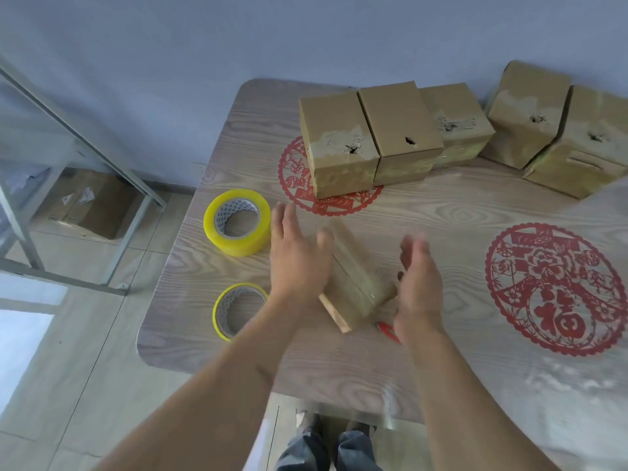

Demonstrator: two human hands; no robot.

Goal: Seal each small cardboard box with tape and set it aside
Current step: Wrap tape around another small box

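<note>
Head view. Left hand (299, 256) extended forward over the table, palm down and turned slightly inward, fingers straight and together, blurred at the tips; it sits at the left side of the small tape-wrapped brown cardboard box (356, 283), and whether it touches the box cannot be told. Right hand (419, 283) held edge-on at the right side of the same box, palm facing left, fingers straight and blurred, holding nothing. Both forearms bare, entering from the bottom edge and converging toward the box. The box lies tilted on the pale wood-grain table (339, 368), between the two hands, one cut edge of plain cardboard showing at its near end. A small red object (387, 331) lies on the table just beneath the right wrist; too hidden to identify. Left of the left hand: a thick roll of yellow packing tape (238, 222), and nearer the table's front corner a thinner roll of yellow tape (238, 309), both lying flat. Along the far edge stand five brown cardboard boxes, each with a torn hole in its upper face: a group of three (394, 137) side by side and touching, partly over a round red paper-cut decal (299, 185), and a pair (557, 130) to the right. A larger red paper-cut decal (554, 287) lies right of the right hand. Beyond the table's left edge: a grey metal frame (85, 147) and a cardboard carton on the tiled floor (88, 205).
</note>
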